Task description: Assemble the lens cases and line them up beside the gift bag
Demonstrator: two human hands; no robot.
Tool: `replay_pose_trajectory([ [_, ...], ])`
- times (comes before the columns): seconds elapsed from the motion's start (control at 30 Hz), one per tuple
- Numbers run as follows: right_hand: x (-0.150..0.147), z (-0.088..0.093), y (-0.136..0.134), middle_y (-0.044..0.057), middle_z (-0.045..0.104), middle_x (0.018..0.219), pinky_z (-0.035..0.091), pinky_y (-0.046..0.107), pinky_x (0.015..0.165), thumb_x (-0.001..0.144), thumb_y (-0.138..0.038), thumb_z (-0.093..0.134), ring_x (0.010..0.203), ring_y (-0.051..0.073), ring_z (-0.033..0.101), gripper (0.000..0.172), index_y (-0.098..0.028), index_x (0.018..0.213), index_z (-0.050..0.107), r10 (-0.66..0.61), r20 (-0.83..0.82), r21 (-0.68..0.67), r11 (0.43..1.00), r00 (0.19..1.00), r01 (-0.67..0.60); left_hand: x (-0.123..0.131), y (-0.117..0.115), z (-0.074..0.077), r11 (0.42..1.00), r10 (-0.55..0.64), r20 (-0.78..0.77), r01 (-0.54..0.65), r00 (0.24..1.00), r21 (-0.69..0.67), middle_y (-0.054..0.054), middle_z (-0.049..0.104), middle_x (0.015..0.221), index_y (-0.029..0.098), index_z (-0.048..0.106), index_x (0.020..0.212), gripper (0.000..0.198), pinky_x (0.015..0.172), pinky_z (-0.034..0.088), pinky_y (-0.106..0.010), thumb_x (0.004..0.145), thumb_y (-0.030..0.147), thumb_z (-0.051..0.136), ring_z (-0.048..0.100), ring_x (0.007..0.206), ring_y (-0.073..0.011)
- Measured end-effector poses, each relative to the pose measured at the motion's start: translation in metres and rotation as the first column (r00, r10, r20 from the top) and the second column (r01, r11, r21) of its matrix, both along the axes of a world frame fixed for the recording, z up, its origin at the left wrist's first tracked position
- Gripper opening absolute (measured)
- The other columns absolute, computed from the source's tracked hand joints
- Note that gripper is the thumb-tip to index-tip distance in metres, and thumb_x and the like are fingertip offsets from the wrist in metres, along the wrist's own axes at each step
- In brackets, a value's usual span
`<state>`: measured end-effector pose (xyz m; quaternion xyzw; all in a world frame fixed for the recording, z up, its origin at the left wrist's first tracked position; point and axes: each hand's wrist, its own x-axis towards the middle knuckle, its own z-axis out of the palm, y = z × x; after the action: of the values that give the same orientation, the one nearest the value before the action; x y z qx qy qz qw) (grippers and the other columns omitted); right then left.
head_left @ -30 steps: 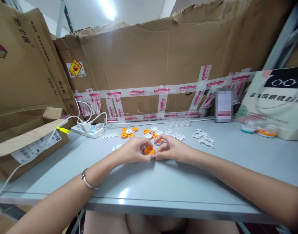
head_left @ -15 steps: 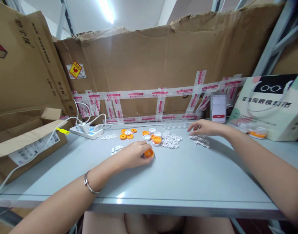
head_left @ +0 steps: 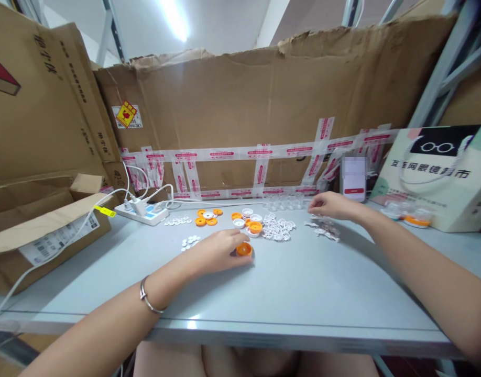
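Orange cap (head_left: 244, 249) sits on the grey worktop (head_left: 303, 293) near the middle of my view. The left hand (head_left: 215, 252) closes on it from 9 o'clock, its fingers (head_left: 234, 245) pinching the rim. I judge it light, stiff moulded plastic, smooth enough to skid on the worktop. It is best held across the rim between thumb and forefinger. At 2 o'clock from it the right hand (head_left: 330, 205) hovers palm down by the loose white rings (head_left: 323, 229), fingers curled. Whether they grip anything I cannot tell. More orange and white caps (head_left: 249, 222) lie at 12 o'clock of the held one, and a power strip (head_left: 141, 212) at 10 o'clock. A second ago both hands met on the cap. Half a second ago the right hand was already out there, and now it sits slightly nearer the clear pieces (head_left: 283, 201).
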<state>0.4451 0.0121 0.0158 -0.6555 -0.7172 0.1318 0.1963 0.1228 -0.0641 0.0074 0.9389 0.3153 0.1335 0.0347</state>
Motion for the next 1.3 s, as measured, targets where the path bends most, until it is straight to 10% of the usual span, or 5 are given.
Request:
replay_pose_trajectory([
  [0.2,-0.058,0.014,-0.030,0.001,0.060,0.067,0.048,0.029,0.062,0.059,-0.051,0.069,0.059,0.012,0.055,0.036,-0.019,0.075,0.061,0.246,-0.756,0.195,0.969,0.606,-0.150,0.007,-0.002,0.002,0.997,0.030,0.342,-0.054,0.939,0.059,-0.006,0.059,0.098,0.020,0.050,0.111,0.036,0.075,0.046,-0.030,0.080,0.038,0.054,0.057,0.083,-0.0163],
  [0.5,-0.138,-0.004,-0.074,-0.003,0.056,0.063,0.048,0.019,0.063,0.064,-0.032,0.071,0.055,0.006,0.051,0.018,-0.018,0.072,0.062,0.060,-0.983,-0.027,0.886,0.171,-0.463,0.012,-0.003,0.003,0.965,-0.152,0.505,0.018,0.850,0.261,-0.006,0.061,0.097,0.020,0.054,0.110,0.026,0.080,0.047,-0.027,0.084,0.024,0.052,0.057,0.089,-0.0136],
  [0.9,-0.136,-0.004,-0.077,-0.001,0.062,0.071,0.046,0.019,0.068,0.063,-0.024,0.073,0.068,0.007,0.056,0.016,-0.016,0.074,0.066,0.041,-0.971,-0.082,0.870,0.237,-0.486,0.013,-0.006,0.014,0.996,0.083,0.706,-0.051,0.704,-0.067,-0.003,0.066,0.071,0.014,0.065,0.079,0.015,0.062,0.047,-0.022,0.081,0.024,0.053,0.058,0.065,-0.0103],
  [1.17,-0.137,-0.009,-0.073,-0.001,0.061,0.069,0.044,0.023,0.067,0.061,-0.032,0.074,0.061,0.006,0.053,0.022,-0.015,0.074,0.067,0.067,-0.960,-0.086,0.854,0.273,-0.514,0.015,0.005,0.007,0.880,0.204,0.786,0.243,0.584,-0.409,-0.005,0.062,0.080,0.012,0.063,0.077,0.016,0.072,0.050,-0.027,0.071,0.027,0.064,0.060,0.072,-0.0129],
  [1.3,-0.105,0.004,-0.051,-0.001,0.060,0.066,0.043,0.026,0.065,0.060,-0.039,0.072,0.062,0.010,0.053,0.029,-0.018,0.077,0.064,0.207,-0.874,0.119,0.969,0.440,-0.218,0.014,0.006,0.010,0.870,0.346,0.820,0.171,0.456,-0.463,-0.004,0.063,0.083,0.012,0.060,0.076,0.013,0.072,0.048,-0.025,0.073,0.025,0.062,0.059,0.075,-0.0117],
])
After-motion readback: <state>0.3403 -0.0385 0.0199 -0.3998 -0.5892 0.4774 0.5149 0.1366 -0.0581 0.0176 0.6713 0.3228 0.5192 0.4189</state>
